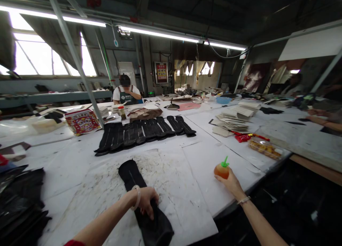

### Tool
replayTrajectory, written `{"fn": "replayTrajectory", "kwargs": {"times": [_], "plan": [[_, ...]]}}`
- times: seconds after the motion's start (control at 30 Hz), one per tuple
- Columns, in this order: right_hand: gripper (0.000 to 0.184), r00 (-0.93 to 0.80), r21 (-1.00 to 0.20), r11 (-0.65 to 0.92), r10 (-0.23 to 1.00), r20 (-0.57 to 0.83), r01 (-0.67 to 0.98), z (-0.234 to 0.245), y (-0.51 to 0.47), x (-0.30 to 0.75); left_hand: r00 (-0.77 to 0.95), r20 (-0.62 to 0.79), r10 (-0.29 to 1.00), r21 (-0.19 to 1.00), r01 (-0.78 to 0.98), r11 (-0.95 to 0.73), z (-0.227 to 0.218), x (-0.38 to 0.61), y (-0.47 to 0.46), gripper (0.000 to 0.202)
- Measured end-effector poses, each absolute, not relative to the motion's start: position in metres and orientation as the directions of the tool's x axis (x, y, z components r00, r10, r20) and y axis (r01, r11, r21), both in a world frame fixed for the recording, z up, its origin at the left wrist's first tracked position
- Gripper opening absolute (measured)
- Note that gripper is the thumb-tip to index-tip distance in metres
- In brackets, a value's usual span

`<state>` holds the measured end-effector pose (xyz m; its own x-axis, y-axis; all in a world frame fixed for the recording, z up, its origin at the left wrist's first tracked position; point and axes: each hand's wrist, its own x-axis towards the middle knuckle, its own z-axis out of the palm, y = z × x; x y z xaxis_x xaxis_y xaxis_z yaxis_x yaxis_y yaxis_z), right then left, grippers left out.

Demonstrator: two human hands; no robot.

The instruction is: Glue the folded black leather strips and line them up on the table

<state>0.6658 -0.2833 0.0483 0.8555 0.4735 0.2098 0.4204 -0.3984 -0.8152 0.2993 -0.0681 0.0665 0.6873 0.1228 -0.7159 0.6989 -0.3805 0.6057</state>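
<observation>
My left hand point(146, 200), with a bracelet at its wrist, has its fingers curled on a long black padded piece point(132, 173). That piece lies lengthwise before me on the white tabletop, a seam running down its middle, and the hand covers part of it. Over to the right, my right hand point(232, 183) is wrapped around a small round squeeze bottle point(222, 170) of orange liquid with a green nozzle. The bottle is upright, at or just above the table. A row of similar black pieces point(144, 132) lies side by side farther back.
Stacked black material point(21, 206) sits at the left edge. Beyond are a red patterned box point(82, 122), a jar point(122, 112), piled pale sheets point(235, 118) and a clear food tray point(264, 148). A co-worker point(126, 91) sits across the table; another person's arms point(324, 119) show at right.
</observation>
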Motion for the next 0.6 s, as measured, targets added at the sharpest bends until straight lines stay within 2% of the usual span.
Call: {"fn": "replayTrajectory", "kwargs": {"times": [0.17, 0.3, 0.37, 0.43, 0.53, 0.6], "plan": [[0.051, 0.795, -0.881, -0.319, 0.598, 0.099, 0.35, 0.064, -0.28, 0.666, 0.669, -0.743, 0.015, 0.633, 0.71, -0.309, 0.084, 0.306, -0.057, 0.053], [0.057, 0.602, -0.941, -0.203, 0.798, 0.002, 0.272, 0.103, -0.29, 0.646, 0.705, -0.708, -0.041, 0.683, 0.67, -0.291, 0.118, 0.307, -0.047, 0.049], [0.063, 0.519, -0.993, -0.08, 0.854, -0.023, 0.088, 0.123, -0.292, 0.628, 0.73, -0.68, -0.064, 0.715, 0.642, -0.277, 0.139, 0.307, -0.044, 0.046], [0.055, 0.547, -0.982, 0.099, 0.837, -0.005, -0.159, 0.137, -0.29, 0.608, 0.746, -0.659, -0.093, 0.738, 0.618, -0.27, 0.156, 0.306, -0.044, 0.042], [0.044, 0.586, -0.83, 0.281, 0.808, -0.067, -0.482, 0.144, -0.28, 0.579, 0.759, -0.636, -0.139, 0.759, 0.584, -0.287, 0.173, 0.307, -0.047, 0.04], [0.047, 0.526, -0.727, 0.275, 0.84, -0.137, -0.629, 0.145, -0.271, 0.562, 0.759, -0.631, -0.162, 0.764, 0.57, -0.303, 0.176, 0.307, -0.051, 0.04]]}}
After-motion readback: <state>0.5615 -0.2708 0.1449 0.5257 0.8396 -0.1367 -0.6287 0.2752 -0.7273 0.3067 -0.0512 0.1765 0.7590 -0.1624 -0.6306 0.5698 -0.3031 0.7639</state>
